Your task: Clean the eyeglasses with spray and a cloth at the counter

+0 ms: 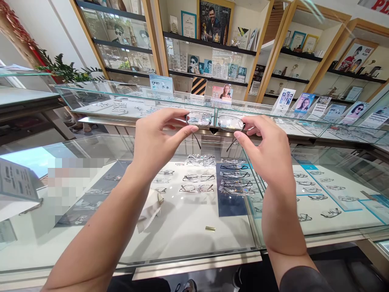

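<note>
Your L hand (159,140) & R hand (269,140) have thumbs + fingers clamped on eyeglasses (221,121) nr. outer ends; keep 'em level, fingertips off lenses (199,118).

A pair of thin, dark-rimmed eyeglasses with clear, rounded lenses (224,122) is held aloft, roughly level, between the left hand (161,140) and right hand (266,142), its slim dark temples unfolded, their tips angled downward and inward.

The framed poster (214,24) reads "HOYA", cut-off sign (374,5) "PL"
</note>
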The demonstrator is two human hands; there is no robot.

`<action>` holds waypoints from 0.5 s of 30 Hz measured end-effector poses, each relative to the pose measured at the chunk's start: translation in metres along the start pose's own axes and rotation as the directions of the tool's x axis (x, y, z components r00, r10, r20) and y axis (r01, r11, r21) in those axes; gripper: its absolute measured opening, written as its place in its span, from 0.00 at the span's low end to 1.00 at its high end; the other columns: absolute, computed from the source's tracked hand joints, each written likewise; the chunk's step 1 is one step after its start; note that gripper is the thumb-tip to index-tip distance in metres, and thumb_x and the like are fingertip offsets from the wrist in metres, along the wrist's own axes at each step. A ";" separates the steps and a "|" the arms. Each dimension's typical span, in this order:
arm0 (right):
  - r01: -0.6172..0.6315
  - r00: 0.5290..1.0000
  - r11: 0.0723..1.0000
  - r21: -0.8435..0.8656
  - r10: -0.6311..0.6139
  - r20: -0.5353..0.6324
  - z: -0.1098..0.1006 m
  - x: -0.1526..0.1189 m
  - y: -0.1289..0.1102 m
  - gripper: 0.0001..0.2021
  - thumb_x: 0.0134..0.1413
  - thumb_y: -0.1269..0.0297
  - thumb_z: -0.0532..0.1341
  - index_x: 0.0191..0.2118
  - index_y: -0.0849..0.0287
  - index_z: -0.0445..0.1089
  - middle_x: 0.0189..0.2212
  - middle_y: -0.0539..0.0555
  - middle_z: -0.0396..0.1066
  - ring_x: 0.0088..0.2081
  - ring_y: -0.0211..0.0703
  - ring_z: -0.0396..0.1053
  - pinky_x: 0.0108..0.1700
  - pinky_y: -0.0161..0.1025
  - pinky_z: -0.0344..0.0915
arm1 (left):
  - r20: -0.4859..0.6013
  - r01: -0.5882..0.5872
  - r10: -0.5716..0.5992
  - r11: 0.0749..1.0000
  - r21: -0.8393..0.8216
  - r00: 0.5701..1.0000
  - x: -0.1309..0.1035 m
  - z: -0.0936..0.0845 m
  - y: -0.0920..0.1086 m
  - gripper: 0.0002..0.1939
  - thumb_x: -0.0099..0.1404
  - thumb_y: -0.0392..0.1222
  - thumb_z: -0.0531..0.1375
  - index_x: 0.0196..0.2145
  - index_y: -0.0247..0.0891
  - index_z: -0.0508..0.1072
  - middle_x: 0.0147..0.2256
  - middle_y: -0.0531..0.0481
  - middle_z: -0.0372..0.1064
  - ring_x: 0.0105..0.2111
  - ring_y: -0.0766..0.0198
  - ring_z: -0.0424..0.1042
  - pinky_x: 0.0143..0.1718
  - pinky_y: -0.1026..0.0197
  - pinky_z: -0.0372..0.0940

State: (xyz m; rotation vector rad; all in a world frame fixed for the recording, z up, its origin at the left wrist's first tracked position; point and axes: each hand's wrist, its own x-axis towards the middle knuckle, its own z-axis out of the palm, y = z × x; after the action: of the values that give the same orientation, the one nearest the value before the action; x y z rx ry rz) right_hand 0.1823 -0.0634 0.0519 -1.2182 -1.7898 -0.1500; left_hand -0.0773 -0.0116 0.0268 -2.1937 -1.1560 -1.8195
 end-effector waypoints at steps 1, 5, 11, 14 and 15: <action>-0.003 1.000 1.000 -0.002 0.003 0.006 0.000 0.000 0.001 0.13 0.67 0.61 0.62 0.54 0.52 0.77 0.48 0.57 0.80 0.45 0.51 0.78 0.49 0.49 0.71 | -0.007 -0.014 0.014 1.000 0.007 1.000 -0.001 0.000 0.000 0.13 0.66 0.51 0.73 0.47 0.48 0.83 0.42 0.50 0.84 0.39 0.56 0.83 0.46 0.51 0.80; -0.019 0.999 1.000 -0.016 0.019 0.029 0.001 -0.001 0.007 0.16 0.68 0.61 0.61 0.57 0.53 0.77 0.51 0.58 0.81 0.45 0.52 0.79 0.50 0.52 0.72 | -0.053 -0.093 0.096 0.994 0.054 0.994 -0.005 0.003 0.003 0.14 0.66 0.53 0.74 0.46 0.50 0.82 0.39 0.51 0.82 0.38 0.56 0.81 0.45 0.49 0.79; -0.042 0.998 0.999 -0.004 0.043 0.053 0.003 0.001 0.015 0.16 0.68 0.61 0.62 0.57 0.53 0.78 0.50 0.58 0.82 0.45 0.54 0.81 0.52 0.56 0.74 | -0.085 -0.171 0.179 0.981 0.091 0.980 -0.008 0.006 0.005 0.14 0.65 0.51 0.75 0.46 0.50 0.81 0.37 0.51 0.80 0.36 0.54 0.80 0.41 0.47 0.77; -0.045 0.997 0.999 -0.001 0.045 0.061 0.004 0.002 0.017 0.15 0.68 0.61 0.63 0.57 0.52 0.79 0.50 0.58 0.82 0.45 0.55 0.81 0.52 0.57 0.74 | -0.084 -0.170 0.176 0.983 0.075 0.981 -0.008 0.006 0.006 0.14 0.65 0.51 0.75 0.46 0.50 0.81 0.38 0.51 0.80 0.36 0.54 0.79 0.41 0.47 0.77; -0.046 0.997 0.999 0.001 0.046 0.062 0.004 0.002 0.017 0.15 0.68 0.60 0.63 0.57 0.52 0.79 0.50 0.58 0.82 0.45 0.55 0.81 0.52 0.57 0.74 | -0.083 -0.170 0.175 0.983 0.068 0.981 -0.008 0.006 0.006 0.14 0.65 0.51 0.75 0.46 0.50 0.81 0.38 0.51 0.79 0.36 0.55 0.79 0.41 0.47 0.76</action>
State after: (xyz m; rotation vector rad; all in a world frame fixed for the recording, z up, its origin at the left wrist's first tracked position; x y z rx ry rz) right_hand 0.1933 -0.0511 0.0452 -1.2736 -1.8132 -0.0847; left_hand -0.0695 -0.0169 0.0206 -2.0849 -0.9577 -1.7673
